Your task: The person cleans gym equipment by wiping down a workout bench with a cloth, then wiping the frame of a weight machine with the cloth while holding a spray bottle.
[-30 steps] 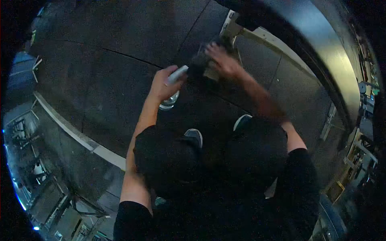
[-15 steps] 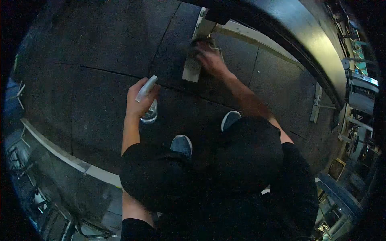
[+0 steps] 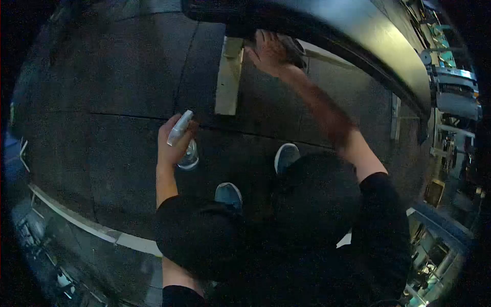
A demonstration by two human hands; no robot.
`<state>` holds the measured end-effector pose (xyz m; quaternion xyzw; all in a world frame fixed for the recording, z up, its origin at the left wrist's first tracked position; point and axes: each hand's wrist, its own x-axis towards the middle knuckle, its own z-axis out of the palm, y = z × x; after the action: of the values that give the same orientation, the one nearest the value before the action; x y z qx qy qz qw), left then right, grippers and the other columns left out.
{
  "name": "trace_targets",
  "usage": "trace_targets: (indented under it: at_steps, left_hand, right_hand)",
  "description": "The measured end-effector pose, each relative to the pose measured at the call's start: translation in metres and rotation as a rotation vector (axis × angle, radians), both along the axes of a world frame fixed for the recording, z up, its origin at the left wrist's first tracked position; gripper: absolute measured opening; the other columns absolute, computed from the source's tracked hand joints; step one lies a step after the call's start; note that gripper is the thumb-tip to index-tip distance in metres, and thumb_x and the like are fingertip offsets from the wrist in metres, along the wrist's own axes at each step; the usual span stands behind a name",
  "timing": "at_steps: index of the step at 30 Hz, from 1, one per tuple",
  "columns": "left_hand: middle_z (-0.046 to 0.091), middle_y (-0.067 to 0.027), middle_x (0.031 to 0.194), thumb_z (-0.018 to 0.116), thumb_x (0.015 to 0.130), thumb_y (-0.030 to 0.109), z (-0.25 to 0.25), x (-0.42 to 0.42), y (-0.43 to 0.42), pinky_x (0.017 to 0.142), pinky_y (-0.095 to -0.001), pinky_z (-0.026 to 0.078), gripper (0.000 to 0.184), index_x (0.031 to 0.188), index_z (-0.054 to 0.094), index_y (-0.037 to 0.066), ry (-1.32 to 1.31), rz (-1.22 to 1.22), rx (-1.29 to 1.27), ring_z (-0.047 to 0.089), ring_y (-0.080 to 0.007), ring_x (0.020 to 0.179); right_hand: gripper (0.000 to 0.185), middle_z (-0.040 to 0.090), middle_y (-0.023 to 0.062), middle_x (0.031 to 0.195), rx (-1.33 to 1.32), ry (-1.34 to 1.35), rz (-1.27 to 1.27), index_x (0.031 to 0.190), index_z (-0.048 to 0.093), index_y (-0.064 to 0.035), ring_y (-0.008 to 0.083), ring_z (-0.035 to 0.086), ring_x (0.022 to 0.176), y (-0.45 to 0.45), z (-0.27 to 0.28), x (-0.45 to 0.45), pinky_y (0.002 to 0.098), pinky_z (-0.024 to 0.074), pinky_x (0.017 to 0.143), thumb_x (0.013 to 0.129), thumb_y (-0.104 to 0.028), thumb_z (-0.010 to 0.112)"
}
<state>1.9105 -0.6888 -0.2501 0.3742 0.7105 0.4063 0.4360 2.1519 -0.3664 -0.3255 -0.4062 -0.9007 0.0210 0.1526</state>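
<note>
My left hand [image 3: 173, 140] is wrapped around a spray bottle [image 3: 188, 157] with a white trigger head and a clear body, held upright above the dark floor. Farther forward, my right hand [image 3: 269, 52] lies with its fingers stretched out and apart. Under and beside its palm shows a dark, cloth-like bundle [image 3: 295, 50], partly covered by the hand and blurred. The hand is at the end of a pale, flat metal bar [image 3: 228, 84] on the floor, beneath the edge of a large black padded surface [image 3: 353, 41].
Dark floor mats [image 3: 128, 148] with seams lie around my shoes [image 3: 228, 195]. A pale rail [image 3: 71, 212] crosses the floor at the left. Metal frames and equipment [image 3: 452, 102] stand along the right side.
My right hand has moved forward and right along the bar's far end, its fingers now spread, and the dark bundle has shifted with it. The spray bottle stays in my left hand.
</note>
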Motion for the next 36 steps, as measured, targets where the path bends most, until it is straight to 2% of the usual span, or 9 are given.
trace_targets:
  at_steps: [2,6,12,15,19,24,26,29,36]
  left_hand:
    - [0.073,-0.0118,0.093,0.075,0.093,0.014,0.007,0.004,-0.001,0.072,-0.0341,0.056,0.025,0.11,0.068,-0.002,-0.066,0.012,0.022,0.072,-0.0208,0.084]
    - [0.073,-0.0123,0.096,0.073,0.094,0.012,0.009,0.009,0.011,0.076,-0.0355,0.058,0.024,0.112,0.068,-0.002,-0.079,0.034,0.093,0.073,-0.0224,0.085]
    - [0.074,-0.0109,0.099,0.073,0.092,0.009,0.002,-0.002,-0.002,0.082,-0.036,0.058,0.025,0.115,0.068,-0.002,-0.21,0.186,0.048,0.073,-0.0205,0.089]
    - [0.074,-0.0107,0.099,0.074,0.092,0.012,-0.007,-0.005,-0.006,0.084,-0.0365,0.057,0.03,0.118,0.067,-0.002,-0.181,0.133,0.077,0.072,-0.02,0.09]
    - [0.073,-0.0107,0.098,0.075,0.092,0.014,0.018,0.001,-0.007,0.083,-0.0359,0.055,0.031,0.117,0.067,-0.002,0.045,0.052,0.03,0.071,-0.0207,0.09]
    - [0.072,-0.0097,0.092,0.077,0.092,0.019,0.024,-0.006,-0.013,0.077,-0.035,0.053,0.024,0.106,0.07,0.0,-0.085,0.11,0.046,0.069,-0.0201,0.084]
    - [0.071,-0.0094,0.09,0.076,0.094,0.021,0.013,-0.012,-0.018,0.075,-0.035,0.054,0.024,0.105,0.07,0.001,-0.119,0.072,0.204,0.069,-0.0196,0.082]
    - [0.071,-0.0089,0.09,0.076,0.094,0.023,0.016,-0.013,-0.02,0.074,-0.0347,0.054,0.025,0.104,0.07,0.001,-0.079,0.156,0.047,0.069,-0.0186,0.081]
    - [0.071,-0.0088,0.09,0.074,0.095,0.022,0.027,-0.012,-0.025,0.073,-0.0342,0.054,0.024,0.106,0.07,0.0,-0.095,0.159,0.072,0.069,-0.0179,0.081]
  right_hand:
    - [0.052,0.063,0.0205,0.129,0.298,-0.011,0.161,0.143,0.054,-0.002,0.0382,0.061,0.122,-0.007,-0.002,0.014,0.0537,0.0451,0.11,0.107,-0.039,0.052]
    - [0.052,0.067,0.0232,0.126,-0.434,0.361,0.036,0.14,0.057,-0.0021,0.0381,0.065,0.117,0.02,0.015,0.16,0.0485,0.0492,0.106,0.106,-0.042,0.053]
    - [0.043,0.072,0.0224,0.107,-0.03,-0.394,-0.23,0.133,0.062,-0.006,0.0375,0.072,0.103,0.007,0.076,0.224,0.0469,0.0558,0.09,0.106,-0.038,0.053]
    - [0.048,0.065,0.021,0.127,-0.11,-0.127,0.092,0.142,0.052,-0.0029,0.0371,0.064,0.119,0.002,0.063,0.13,0.046,0.0523,0.099,0.108,-0.036,0.051]
    - [0.055,0.058,0.0187,0.135,-0.103,-0.67,0.136,0.147,0.045,-0.0011,0.0358,0.058,0.126,-0.02,0.083,-0.022,0.0499,0.0466,0.111,0.106,-0.037,0.055]
    - [0.054,0.064,0.0159,0.125,-0.149,-0.089,0.18,0.146,0.049,-0.0091,0.0332,0.063,0.116,-0.001,0.066,0.079,0.0437,0.052,0.102,0.105,-0.042,0.057]
    - [0.057,0.065,0.0159,0.13,-0.256,-0.484,-0.212,0.148,0.051,-0.0112,0.0351,0.063,0.121,-0.004,0.109,0.136,0.0456,0.0501,0.105,0.103,-0.047,0.057]
    - [0.059,0.07,0.0193,0.124,0.35,-0.458,0.069,0.137,0.063,-0.0098,0.0348,0.068,0.113,0.034,0.103,0.265,0.0467,0.0533,0.102,0.105,-0.056,0.045]
    - [0.045,0.073,0.0184,0.1,0.248,-0.16,-0.282,0.121,0.07,-0.0039,0.0356,0.072,0.093,0.005,0.066,0.159,0.0489,0.056,0.089,0.103,-0.042,0.055]
